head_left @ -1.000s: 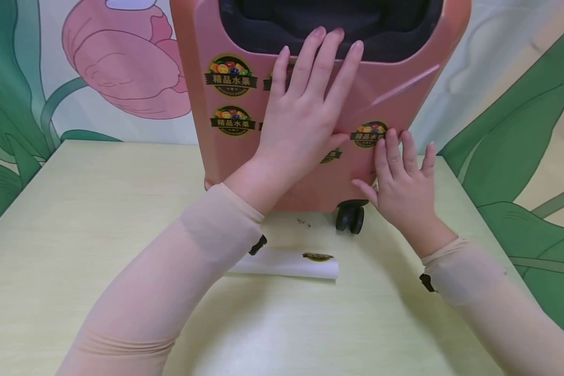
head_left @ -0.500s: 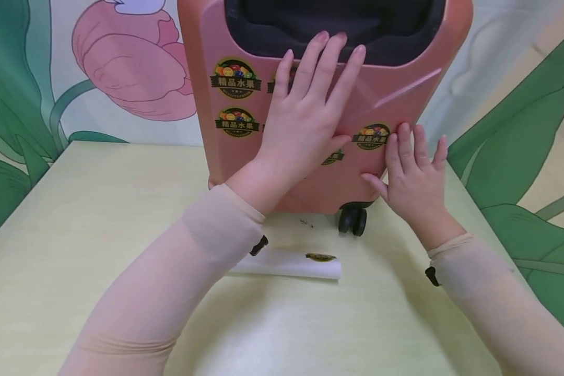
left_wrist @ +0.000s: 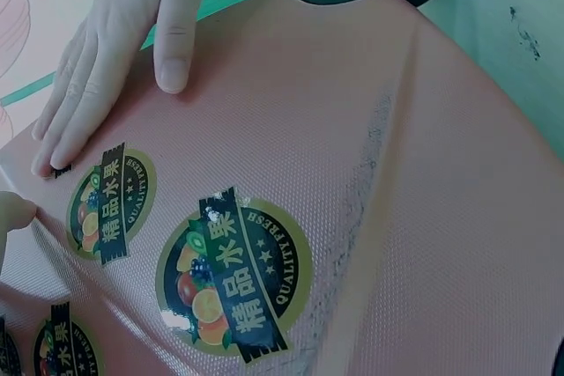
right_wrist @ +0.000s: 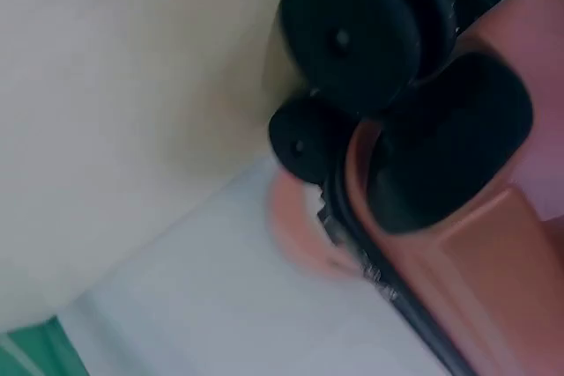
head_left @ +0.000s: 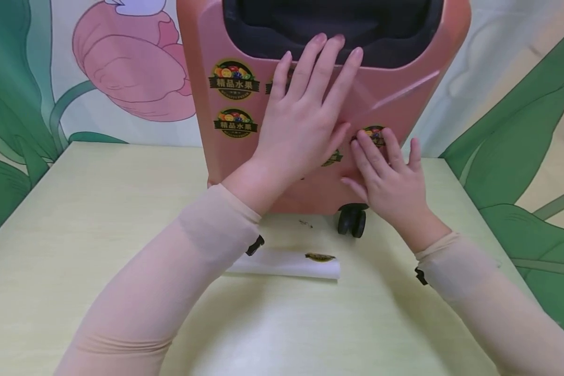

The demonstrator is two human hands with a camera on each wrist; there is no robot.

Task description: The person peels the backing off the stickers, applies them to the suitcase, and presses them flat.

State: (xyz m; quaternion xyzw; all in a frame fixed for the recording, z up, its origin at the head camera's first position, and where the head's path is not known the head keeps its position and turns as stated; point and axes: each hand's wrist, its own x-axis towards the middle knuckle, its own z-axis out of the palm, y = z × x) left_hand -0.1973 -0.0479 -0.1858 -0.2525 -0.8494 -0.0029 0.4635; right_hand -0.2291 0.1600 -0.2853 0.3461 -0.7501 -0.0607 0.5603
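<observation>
A pink hard-shell suitcase (head_left: 329, 193) stands upright on the table, with round fruit stickers (head_left: 234, 79) on its front. My left hand (head_left: 301, 120) lies spread on the front, its fingertips reaching the black recessed panel (head_left: 329, 21) and its palm covering part of the sticker rows. My right hand (head_left: 392, 180) has its straight fingers on the lower right of the case, over part of the right-hand sticker (head_left: 375, 133). From the left wrist, that right hand (left_wrist: 123, 50) shows flat on the shell, beyond two fully visible stickers (left_wrist: 233, 275).
Below the case, a rolled white sheet (head_left: 286, 265) carrying another sticker lies on the pale table (head_left: 98, 219). A black caster wheel (head_left: 352, 220) sits under the case's right corner. Behind stands a wall with painted leaves (head_left: 521, 156) and a pink flower (head_left: 136, 68).
My right hand first shifts slightly right toward the case's edge, then slides left so its fingers overlap the right-hand sticker. My left hand stays in place on the front.
</observation>
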